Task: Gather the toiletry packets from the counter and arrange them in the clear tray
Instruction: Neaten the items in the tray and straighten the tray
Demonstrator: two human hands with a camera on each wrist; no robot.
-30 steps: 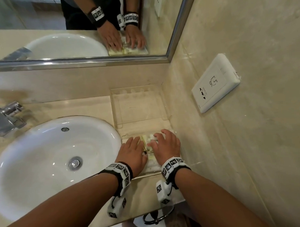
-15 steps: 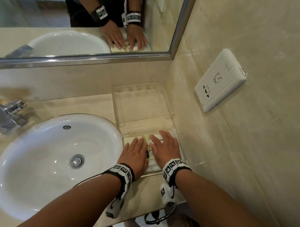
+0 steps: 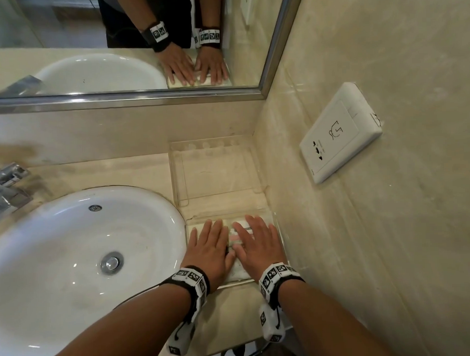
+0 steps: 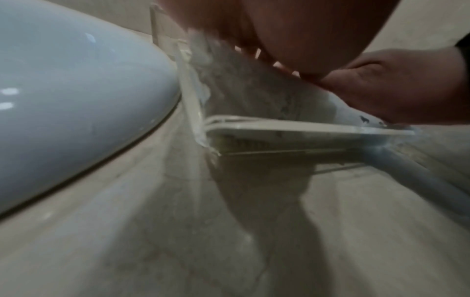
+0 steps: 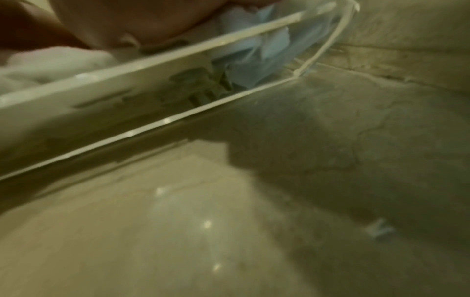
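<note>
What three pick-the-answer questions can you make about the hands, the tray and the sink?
1. Where is the tray?
A. in the sink
B. right of the sink
C. on the mirror

2. What colour is the sink?
A. white
B. black
C. green

3. How do the hands lie?
A. curled in fists
B. flat on the packets
C. raised in the air

Answers:
1 B, it sits between the sink and the side wall.
2 A, the bowl is glossy white.
3 B, left hand and right hand press the packets with straight fingers.
</note>
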